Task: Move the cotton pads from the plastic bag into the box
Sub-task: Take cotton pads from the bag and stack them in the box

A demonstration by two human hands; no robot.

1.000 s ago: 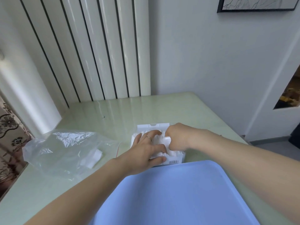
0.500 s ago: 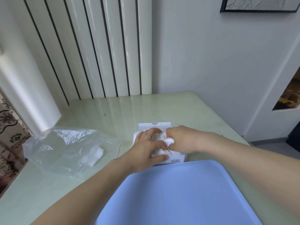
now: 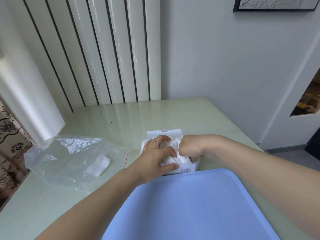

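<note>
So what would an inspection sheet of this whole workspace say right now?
Surface: glossy pale green table, set in a room corner.
Job's things: white box open and packed with cotton pads; clear plastic bag lying to its left with a few pads inside.
Clutter: blue tray at the near edge; thin red thread by the bag.
Hands: left hand presses the pads in the box; right hand curled, reaching into the box, grip hidden.
Cables: nothing seen.
Surroundings: white radiator, grey wall, framed picture, patterned curtain.
</note>
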